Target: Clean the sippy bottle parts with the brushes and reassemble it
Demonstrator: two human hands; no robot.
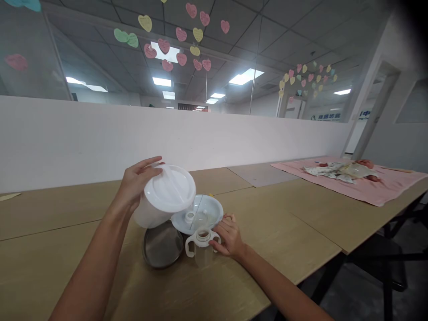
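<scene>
My left hand [137, 180] is closed on a translucent container with a white lid [170, 188], which it holds tilted above the table with the lid facing me. Below the container lies a round metal tray [163, 247]. A clear baby bottle [203, 255] with two white handles and an uncovered neck stands to the tray's right. My right hand [230, 236] grips the bottle by its right handle, and its fingertips are partly hidden. Just behind the bottle is a white bowl [216, 206] with a small white ring and a clear dome-shaped piece in it.
A wooden table [267, 236] runs across the view. At its far right, a baby doll [354, 170] in patterned clothes lies on a pink cloth [371, 191]. Behind the table rises a white low wall [83, 142] topped with glass bearing heart-shaped notes. Dark chairs [381, 263] stand at the lower right.
</scene>
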